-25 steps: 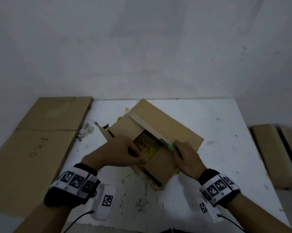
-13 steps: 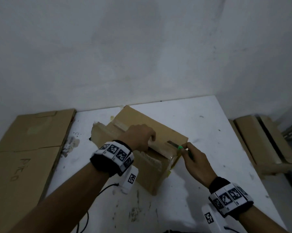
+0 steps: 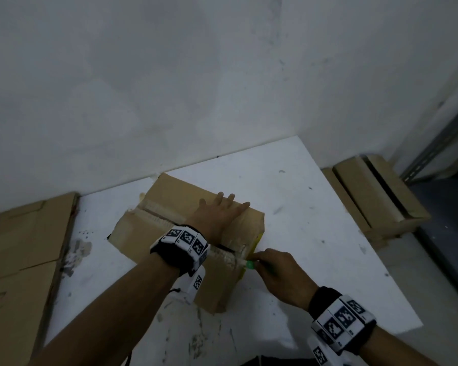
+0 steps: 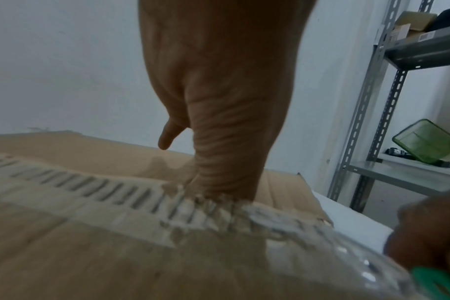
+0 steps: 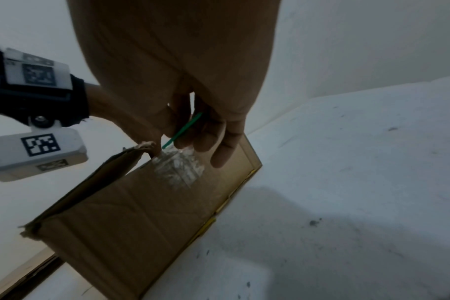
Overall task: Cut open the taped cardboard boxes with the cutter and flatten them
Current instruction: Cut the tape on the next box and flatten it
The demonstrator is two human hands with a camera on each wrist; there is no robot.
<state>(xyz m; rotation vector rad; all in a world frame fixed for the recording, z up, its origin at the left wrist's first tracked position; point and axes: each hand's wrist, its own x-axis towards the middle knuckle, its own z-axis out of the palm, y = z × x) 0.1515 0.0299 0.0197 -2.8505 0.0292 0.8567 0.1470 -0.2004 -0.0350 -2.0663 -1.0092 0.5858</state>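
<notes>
Box (image 3: 169, 207) under flat left hand (image 3: 217, 215), right hand (image 3: 280, 273) seemingly grasping cutter (image 5: 183, 130), clearer wrist-side

Brown cardboard box (image 3: 185, 207) closed on white table, clear tape (image 3: 230, 256) crinkled along top seam and over right end. Green cutter (image 3: 249, 264) at seam's right end; blade hidden, probably in tape.

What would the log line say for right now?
step: cutting tape | left hand: flat on cardboard box top | right hand: grips green cutter at taped seam on box's right end | table: white
</notes>
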